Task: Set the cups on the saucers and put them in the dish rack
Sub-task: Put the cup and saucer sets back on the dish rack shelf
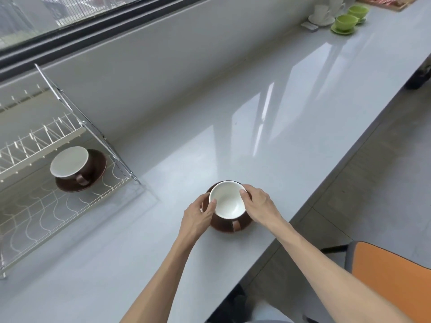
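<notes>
A brown cup with a white inside (228, 201) stands on a brown saucer (224, 226) on the grey counter, its handle toward me. My left hand (198, 216) grips the set from the left, thumb at the cup's rim. From the right, my right hand (258, 206) holds it with its thumb on the rim. In the wire dish rack (70, 201) at the left, a second brown cup (71, 165) sits on its saucer (98, 169).
Far back right stand two green cups on green saucers (346, 23) and white cups on a white saucer (323, 14). The counter edge runs diagonally at my right, with an orange chair (394, 273) below it. A window wall lies behind the rack.
</notes>
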`<move>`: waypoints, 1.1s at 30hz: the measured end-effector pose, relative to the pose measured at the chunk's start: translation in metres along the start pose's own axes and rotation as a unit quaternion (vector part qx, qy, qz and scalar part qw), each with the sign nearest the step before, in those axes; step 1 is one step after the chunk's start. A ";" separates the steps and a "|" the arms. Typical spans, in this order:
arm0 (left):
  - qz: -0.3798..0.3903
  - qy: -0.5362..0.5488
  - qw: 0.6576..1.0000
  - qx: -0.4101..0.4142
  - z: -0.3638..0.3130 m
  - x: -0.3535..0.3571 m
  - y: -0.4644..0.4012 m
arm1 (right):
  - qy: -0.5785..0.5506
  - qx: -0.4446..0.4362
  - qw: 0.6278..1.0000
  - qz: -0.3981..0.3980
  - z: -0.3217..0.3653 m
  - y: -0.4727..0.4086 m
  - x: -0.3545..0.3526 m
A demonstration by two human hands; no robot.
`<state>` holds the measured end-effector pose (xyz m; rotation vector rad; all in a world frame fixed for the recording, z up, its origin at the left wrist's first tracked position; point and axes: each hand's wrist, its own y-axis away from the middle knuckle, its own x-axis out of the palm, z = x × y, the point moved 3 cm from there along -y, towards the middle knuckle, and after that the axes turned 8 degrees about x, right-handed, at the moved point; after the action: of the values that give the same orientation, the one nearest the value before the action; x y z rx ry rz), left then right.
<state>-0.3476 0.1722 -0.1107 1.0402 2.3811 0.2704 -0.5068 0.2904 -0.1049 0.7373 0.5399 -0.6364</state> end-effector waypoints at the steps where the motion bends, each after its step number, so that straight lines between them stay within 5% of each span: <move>1: -0.007 0.002 1.000 0.000 0.002 -0.005 0.003 | 0.004 -0.008 1.000 0.002 0.006 0.002 0.003; 33: -0.246 0.085 0.964 -0.060 0.102 -0.247 0.127 | 0.103 -0.213 0.961 0.145 0.227 0.085 0.186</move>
<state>-0.0740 0.0766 -0.0540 0.3584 2.6441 0.3239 -0.2697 0.1069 -0.0458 0.4613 0.7159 -0.1569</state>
